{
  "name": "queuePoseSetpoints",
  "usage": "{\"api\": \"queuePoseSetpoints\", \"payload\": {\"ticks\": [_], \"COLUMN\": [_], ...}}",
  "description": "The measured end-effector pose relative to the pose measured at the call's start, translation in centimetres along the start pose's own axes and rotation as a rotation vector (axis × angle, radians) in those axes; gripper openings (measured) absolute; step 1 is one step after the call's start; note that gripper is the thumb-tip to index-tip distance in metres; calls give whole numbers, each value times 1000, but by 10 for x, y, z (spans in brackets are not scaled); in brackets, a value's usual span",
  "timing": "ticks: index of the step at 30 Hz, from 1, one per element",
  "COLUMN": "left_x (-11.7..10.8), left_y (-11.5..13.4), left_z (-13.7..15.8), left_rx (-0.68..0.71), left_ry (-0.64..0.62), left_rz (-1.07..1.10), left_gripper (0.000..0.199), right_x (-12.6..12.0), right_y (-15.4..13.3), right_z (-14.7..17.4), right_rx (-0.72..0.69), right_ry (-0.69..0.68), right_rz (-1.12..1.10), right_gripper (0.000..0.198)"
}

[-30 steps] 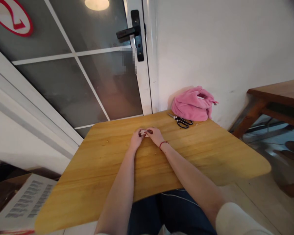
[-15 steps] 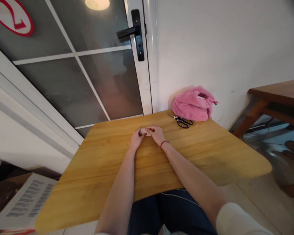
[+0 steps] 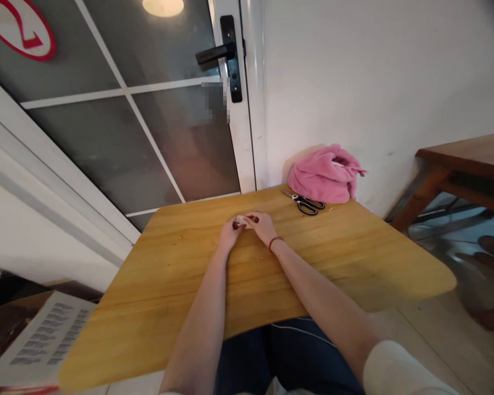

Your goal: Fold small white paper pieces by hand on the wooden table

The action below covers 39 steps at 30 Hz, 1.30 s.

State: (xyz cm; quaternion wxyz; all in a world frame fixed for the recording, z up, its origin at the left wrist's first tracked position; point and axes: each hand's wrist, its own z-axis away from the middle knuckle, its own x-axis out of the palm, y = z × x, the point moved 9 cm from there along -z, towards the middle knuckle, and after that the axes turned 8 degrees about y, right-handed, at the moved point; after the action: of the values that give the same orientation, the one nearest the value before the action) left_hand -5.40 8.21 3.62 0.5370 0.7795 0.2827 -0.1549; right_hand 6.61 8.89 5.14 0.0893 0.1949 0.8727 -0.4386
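My left hand and my right hand meet at the middle of a yellow wooden table. Together their fingertips pinch a small pale object, too small to identify. A red string circles my right wrist. Black-handled scissors lie on the table farther back and to the right, apart from my hands. A crumpled pink cloth sits behind the scissors against the white wall.
A glass door with a black handle stands behind the table. A dark wooden table is at the right. A flat box with printed bars lies low at the left.
Nothing much: my fingers have shifted slightly on the small pale object; both hands stay in the same place.
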Motion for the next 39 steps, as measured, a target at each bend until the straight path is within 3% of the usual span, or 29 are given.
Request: {"api": "queuePoseSetpoints", "payload": {"ticks": [15, 26, 30, 36, 39], "left_x": [3, 6, 4, -4, -13], "left_y": [-1, -4, -5, -4, -7], "left_z": [1, -1, 0, 1, 0], "left_rx": [-5, 10, 14, -15, -45], "left_ry": [-21, -24, 0, 61, 132], "left_rz": [72, 75, 58, -1, -17], "left_gripper": [19, 28, 25, 18, 17], "right_x": [-6, 2, -4, -27, -24], "right_y": [4, 18, 20, 30, 34], "right_z": [0, 3, 0, -2, -1], "right_rx": [159, 357, 372, 423, 427], "right_ry": [13, -34, 27, 236, 197], "right_rz": [-88, -324, -377, -342, -288], "right_gripper": [24, 34, 37, 42, 41]}}
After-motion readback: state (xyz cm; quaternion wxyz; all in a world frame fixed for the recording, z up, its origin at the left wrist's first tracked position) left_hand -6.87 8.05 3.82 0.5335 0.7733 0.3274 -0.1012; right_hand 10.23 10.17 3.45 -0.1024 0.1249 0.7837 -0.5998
